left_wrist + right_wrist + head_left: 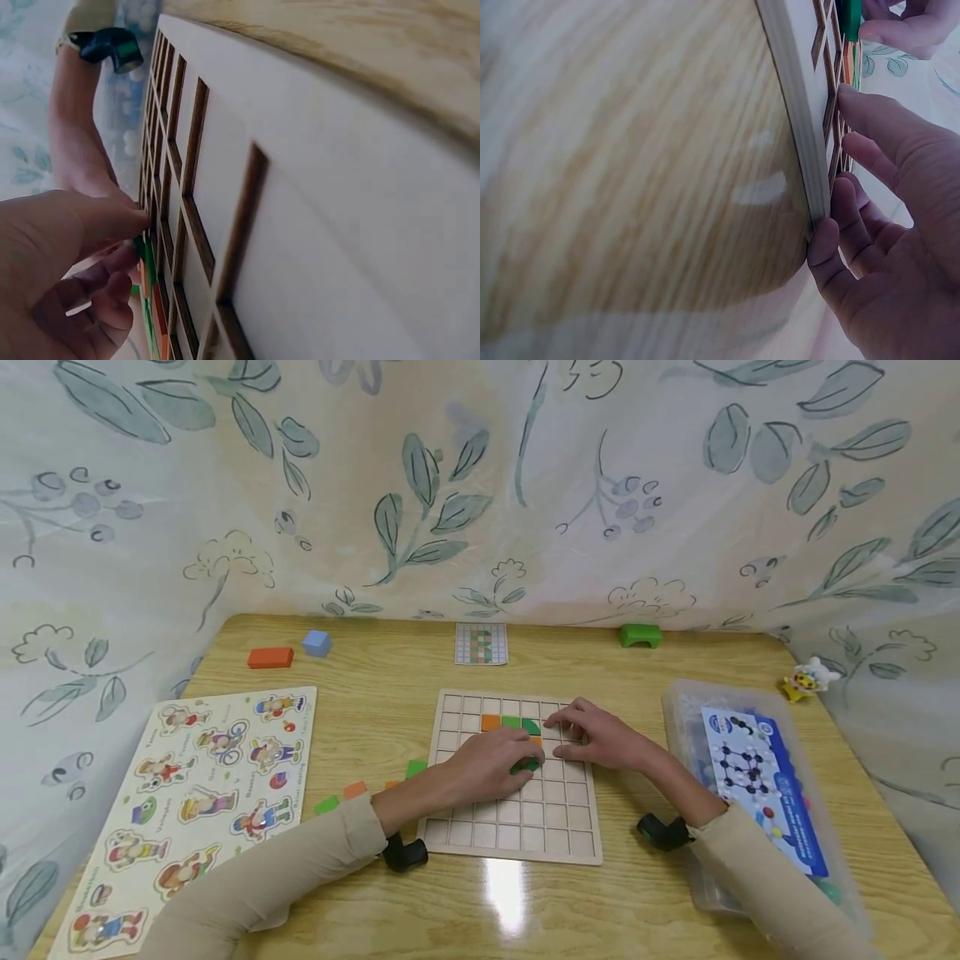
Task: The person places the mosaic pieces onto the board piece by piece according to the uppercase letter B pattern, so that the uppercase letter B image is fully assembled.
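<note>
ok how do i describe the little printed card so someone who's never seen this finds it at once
On the table, find the wooden grid board. Straight beyond it, near the far edge, sits the card. Unlike the solid blue cube and green arch block to either side, it is flat, with a printed grid.

The head view faces forward and down from above the near side, far enough back to hold most of the counter (360,897) and the patterned cloth (480,460) beyond. The left-wrist view, close and low, lies tipped sideways along the grid board (566,818), facing the right arm (75,135). The right-wrist view skims a board edge, equally near, with the left grip (915,31) beyond. All three share the board.
</note>
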